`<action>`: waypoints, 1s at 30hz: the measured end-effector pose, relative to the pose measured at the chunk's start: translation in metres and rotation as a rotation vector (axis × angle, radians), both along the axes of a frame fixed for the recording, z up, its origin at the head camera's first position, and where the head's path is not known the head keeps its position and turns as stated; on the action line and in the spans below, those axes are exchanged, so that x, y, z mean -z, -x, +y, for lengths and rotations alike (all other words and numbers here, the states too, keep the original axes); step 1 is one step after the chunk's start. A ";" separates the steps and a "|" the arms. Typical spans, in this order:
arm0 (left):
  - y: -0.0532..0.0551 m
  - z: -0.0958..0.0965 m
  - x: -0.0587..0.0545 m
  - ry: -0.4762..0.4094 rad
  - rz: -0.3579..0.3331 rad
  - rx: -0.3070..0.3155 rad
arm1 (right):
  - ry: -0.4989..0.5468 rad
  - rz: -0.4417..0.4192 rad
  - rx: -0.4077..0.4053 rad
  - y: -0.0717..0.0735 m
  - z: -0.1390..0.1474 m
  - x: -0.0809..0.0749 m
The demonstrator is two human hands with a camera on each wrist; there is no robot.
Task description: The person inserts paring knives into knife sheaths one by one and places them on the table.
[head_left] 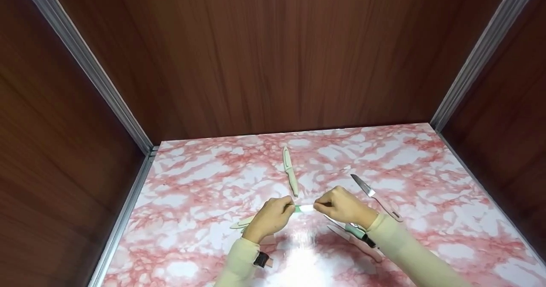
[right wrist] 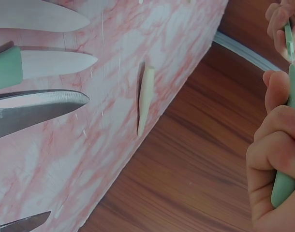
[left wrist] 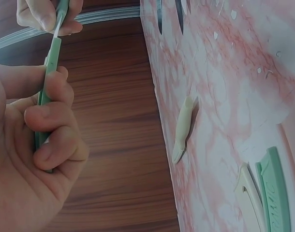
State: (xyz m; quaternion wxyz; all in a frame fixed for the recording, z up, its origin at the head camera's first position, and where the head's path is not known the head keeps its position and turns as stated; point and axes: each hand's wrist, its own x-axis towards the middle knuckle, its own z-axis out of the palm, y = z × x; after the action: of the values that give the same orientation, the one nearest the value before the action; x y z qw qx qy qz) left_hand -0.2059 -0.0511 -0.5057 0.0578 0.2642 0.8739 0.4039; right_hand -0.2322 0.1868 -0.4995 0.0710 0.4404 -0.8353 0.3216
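My left hand [head_left: 271, 216] grips a slim green blade sheath [left wrist: 51, 60], its fingers curled round it. In my right hand [head_left: 343, 208] is a small knife, held by its green handle [right wrist: 284, 189]. Between the hands shows the knife's white blade [head_left: 306, 208], lined up with the sheath, its tip at or inside the sheath's end. Both hands are raised over the table's middle. Just beyond them lies a cream knife [head_left: 291, 174] in a cream sheath. Part of the held handle is hidden by my right fingers.
Right of the hands lie a pink-handled steel knife [head_left: 386, 206], another green-handled knife [head_left: 356, 231] and a pink knife [head_left: 362, 246]. By the left hand are a cream sheath [left wrist: 249, 198] and a green sheath [left wrist: 275, 193]. Wood-grain panels [head_left: 273, 56] enclose the marbled table [head_left: 183, 218].
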 end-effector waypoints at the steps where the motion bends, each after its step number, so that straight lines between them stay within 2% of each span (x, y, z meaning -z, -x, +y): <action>1: 0.000 0.000 0.000 -0.001 0.001 0.000 | -0.001 -0.002 0.000 0.000 0.000 0.000; 15: 0.000 0.004 -0.001 0.014 0.039 0.002 | 0.009 -0.014 -0.008 -0.001 -0.003 -0.001; 30: 0.000 0.006 -0.002 0.008 -0.003 0.016 | 0.020 -0.027 -0.030 -0.002 -0.007 -0.002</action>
State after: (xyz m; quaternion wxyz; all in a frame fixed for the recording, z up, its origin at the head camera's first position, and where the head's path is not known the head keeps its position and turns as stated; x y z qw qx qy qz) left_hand -0.2056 -0.0455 -0.5034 0.0635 0.2704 0.8734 0.4001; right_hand -0.2299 0.1801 -0.4980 0.0591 0.4478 -0.8262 0.3368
